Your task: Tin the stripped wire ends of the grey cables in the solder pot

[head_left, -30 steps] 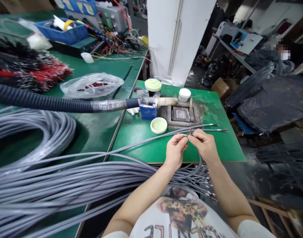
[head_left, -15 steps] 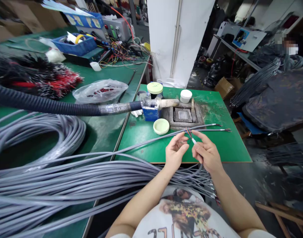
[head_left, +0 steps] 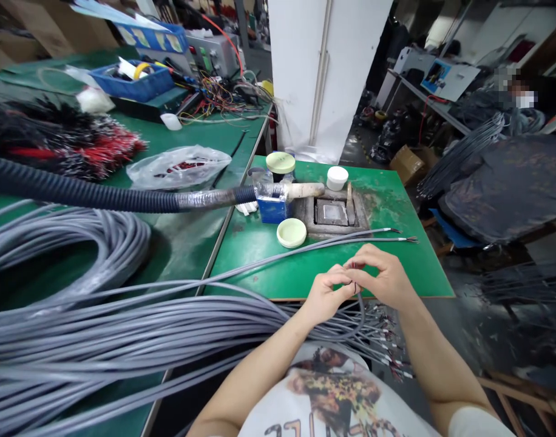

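Observation:
My left hand and my right hand meet over the front edge of the green board. Both are closed, fingertips together, on the thin coloured wires at the end of a grey cable, which hangs down below them. Fingers cover most of the wires. Just beyond my hands, two grey cables lie across the board, their stripped ends pointing right. A thick bundle of grey cables runs from the left to beneath my forearms, with several bare-wire ends near my lap.
A solder pot with a scraper stands on the board, a hose nozzle pointing at it. Around it are a pale green dish, a white tub and a blue box. A coiled cable lies left. A person sits far right.
My hands have come together and lower, toward me. The wire ends, fanned out and visible before, are now mostly covered by my fingers. My right hand has turned over the cable end.

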The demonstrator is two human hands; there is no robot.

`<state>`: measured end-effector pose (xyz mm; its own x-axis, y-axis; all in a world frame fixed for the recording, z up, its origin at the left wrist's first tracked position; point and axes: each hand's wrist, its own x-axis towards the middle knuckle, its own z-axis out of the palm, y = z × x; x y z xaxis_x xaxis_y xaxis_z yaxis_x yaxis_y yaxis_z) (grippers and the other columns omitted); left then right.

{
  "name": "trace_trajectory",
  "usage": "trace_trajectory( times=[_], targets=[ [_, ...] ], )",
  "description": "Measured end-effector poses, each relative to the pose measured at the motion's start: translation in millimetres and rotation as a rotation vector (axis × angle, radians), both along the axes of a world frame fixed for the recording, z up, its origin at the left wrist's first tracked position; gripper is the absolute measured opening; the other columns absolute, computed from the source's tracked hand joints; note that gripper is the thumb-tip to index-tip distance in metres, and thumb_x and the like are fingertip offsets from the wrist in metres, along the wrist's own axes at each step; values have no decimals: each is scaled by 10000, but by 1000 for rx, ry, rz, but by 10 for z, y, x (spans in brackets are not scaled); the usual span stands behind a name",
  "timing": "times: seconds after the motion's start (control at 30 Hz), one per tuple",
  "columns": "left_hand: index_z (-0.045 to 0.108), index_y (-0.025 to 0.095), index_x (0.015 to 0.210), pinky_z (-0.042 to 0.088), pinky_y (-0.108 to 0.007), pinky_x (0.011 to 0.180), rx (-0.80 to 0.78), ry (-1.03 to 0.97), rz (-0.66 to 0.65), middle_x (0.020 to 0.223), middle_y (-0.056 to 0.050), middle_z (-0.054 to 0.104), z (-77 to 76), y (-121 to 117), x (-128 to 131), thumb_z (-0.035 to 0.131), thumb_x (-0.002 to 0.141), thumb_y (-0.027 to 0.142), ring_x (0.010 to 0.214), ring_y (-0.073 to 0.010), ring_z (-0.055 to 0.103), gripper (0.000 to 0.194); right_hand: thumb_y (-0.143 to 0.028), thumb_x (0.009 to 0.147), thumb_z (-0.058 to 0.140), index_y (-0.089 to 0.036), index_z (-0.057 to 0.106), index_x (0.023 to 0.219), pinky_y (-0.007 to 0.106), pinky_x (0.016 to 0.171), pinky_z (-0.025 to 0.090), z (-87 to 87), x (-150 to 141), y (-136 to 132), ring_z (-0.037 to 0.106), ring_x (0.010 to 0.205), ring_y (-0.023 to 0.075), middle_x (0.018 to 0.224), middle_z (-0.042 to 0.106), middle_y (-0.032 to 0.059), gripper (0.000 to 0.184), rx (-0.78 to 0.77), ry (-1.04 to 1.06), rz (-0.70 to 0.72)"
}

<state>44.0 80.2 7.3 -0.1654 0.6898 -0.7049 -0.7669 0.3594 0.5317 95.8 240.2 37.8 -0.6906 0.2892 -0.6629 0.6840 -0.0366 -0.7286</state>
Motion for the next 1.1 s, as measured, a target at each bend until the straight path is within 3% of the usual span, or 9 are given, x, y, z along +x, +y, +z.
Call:
trace_trajectory(
  times=[0.17,0.33,0.53,0.6,0.7,0.77,0.93,1.1],
  targets=[
    [762,171,810,455,-319,806,-10,-36,34,794,-74,679,7,-36,38,699,795,343,826,-173,575,184,-158,807,623,-189,680,716,281,621,416,1,-29,-99,521,650,124,647,565,-1,111,105,83,-79],
    [766,191,813,469,-305,784,-33,-128,47,804,-62,677,31,-51,37,714,779,336,797,-158,578,158,-170,769,646,-212,682,663,285,587,407,-116,25,-202,503,608,125,622,540,-10,119,33,17,-281],
    [764,154,723,457,-282,739,-76,-197,-88,726,-84,674,145,-80,105,713,771,379,747,-160,569,236,-185,719,659,-207,635,571,285,613,398,-278,19,52,471,597,121,586,507,-19,152,73,36,-774],
    [759,145,707,469,-280,733,-150,-252,-15,772,-90,687,131,-113,93,721,755,405,741,-158,583,267,-207,735,669,-201,669,602,281,619,402,-292,72,157,480,601,121,590,525,-13,134,-32,21,-674],
    [754,130,728,483,-267,702,-207,-334,80,816,-86,693,79,-150,17,732,737,425,698,-140,597,296,-266,732,712,-194,745,741,270,635,427,-315,172,171,543,670,134,692,619,14,80,-351,-79,-346],
    [752,127,771,480,-257,685,-189,-402,107,798,-77,690,65,-153,-30,738,733,420,663,-127,595,296,-303,715,735,-194,757,831,272,669,454,-347,204,92,580,733,149,772,654,25,161,-549,-114,-247],
    [732,104,734,465,-266,702,-122,-506,86,717,-72,673,124,-116,-31,756,720,406,649,-129,593,303,-339,691,761,-180,746,741,246,599,448,-440,104,-144,566,635,119,706,653,16,167,-794,-78,-280],
    [687,133,770,450,-242,613,-279,-627,366,679,-12,657,150,-120,-61,857,585,328,544,-92,569,318,-338,618,812,-181,682,568,240,547,406,-464,-3,-274,507,569,108,576,586,-7,210,-704,-110,-479]
  ],
)
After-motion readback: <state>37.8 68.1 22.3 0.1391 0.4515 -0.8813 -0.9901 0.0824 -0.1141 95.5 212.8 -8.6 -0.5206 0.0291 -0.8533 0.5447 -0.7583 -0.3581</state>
